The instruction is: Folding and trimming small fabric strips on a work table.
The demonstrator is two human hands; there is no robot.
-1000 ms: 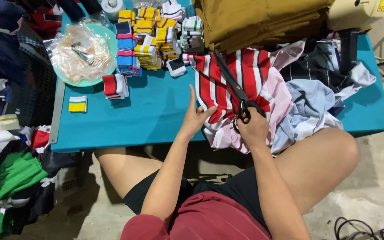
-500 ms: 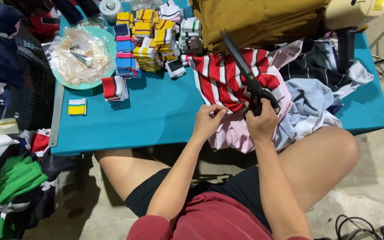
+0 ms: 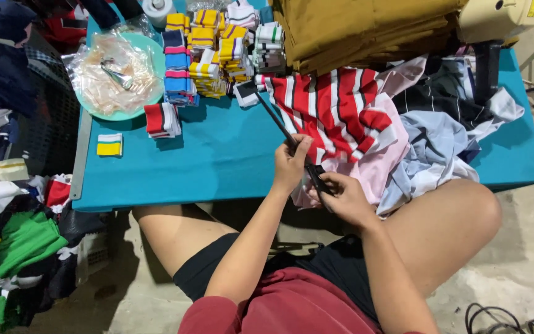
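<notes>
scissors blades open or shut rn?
Shut: the scissors show as one thin dark line over the striped fabric, handles in the right hand.

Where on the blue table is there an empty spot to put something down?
The table is bare between the small yellow and white band and the left hand, below the red band stack. The right corner is bare too. The back row of band stacks and the clothes pile are crowded.
</notes>
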